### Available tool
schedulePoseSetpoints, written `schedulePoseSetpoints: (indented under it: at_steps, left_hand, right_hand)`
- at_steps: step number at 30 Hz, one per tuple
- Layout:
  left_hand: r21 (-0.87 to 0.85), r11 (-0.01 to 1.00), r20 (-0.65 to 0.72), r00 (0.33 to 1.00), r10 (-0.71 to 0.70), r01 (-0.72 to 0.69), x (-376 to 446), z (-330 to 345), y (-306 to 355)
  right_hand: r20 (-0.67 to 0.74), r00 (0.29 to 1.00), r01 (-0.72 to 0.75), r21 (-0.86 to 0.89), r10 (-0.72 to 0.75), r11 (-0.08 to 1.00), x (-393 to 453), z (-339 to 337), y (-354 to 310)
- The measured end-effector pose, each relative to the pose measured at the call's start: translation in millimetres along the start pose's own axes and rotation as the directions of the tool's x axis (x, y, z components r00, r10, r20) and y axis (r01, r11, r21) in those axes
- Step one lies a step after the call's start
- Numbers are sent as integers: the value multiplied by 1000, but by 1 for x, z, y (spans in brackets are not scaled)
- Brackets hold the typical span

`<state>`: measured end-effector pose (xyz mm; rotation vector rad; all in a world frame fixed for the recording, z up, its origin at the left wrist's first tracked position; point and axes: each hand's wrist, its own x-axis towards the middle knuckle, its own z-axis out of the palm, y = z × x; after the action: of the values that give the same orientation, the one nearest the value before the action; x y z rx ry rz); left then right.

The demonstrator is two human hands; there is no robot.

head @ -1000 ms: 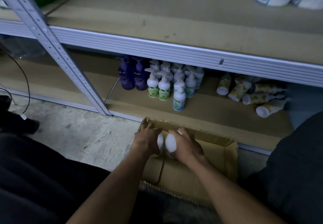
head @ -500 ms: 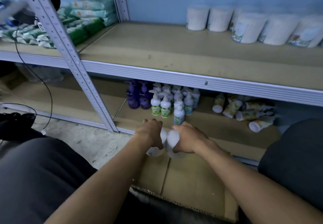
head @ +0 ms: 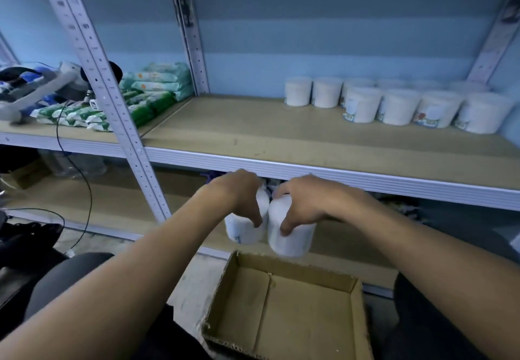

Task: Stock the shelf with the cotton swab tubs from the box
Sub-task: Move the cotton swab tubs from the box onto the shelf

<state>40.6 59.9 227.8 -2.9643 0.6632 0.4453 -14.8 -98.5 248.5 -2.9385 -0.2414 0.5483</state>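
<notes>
My left hand (head: 239,193) grips one white cotton swab tub (head: 244,231) from above. My right hand (head: 305,200) grips a second white tub (head: 291,240) the same way. Both tubs hang side by side in the air, touching, above the far edge of the open cardboard box (head: 357,303) on the floor and just below the front rail of the middle shelf (head: 253,132). No tubs show inside the box. Several white tubs (head: 363,105) stand in two rows at the back right of that shelf.
A slanted metal upright (head: 112,101) crosses the left of the shelf front. Green and white packs (head: 152,89) lie on the left shelf bay beside a grey device with a black cable (head: 57,132). My dark-trousered knees flank the box.
Both hands have lifted the two tubs out of the box and up toward the middle shelf's edge. The view has tilted upward, showing the shelf's back wall.
</notes>
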Motion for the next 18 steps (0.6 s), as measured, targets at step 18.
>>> schedulePoseSetpoints:
  at_steps: [18]
  left_hand:
    - [62,998,-153,988,17,-8,10,-174,51]
  right_hand:
    - [-206,953,-227,9,223,974,-30,-148,43]
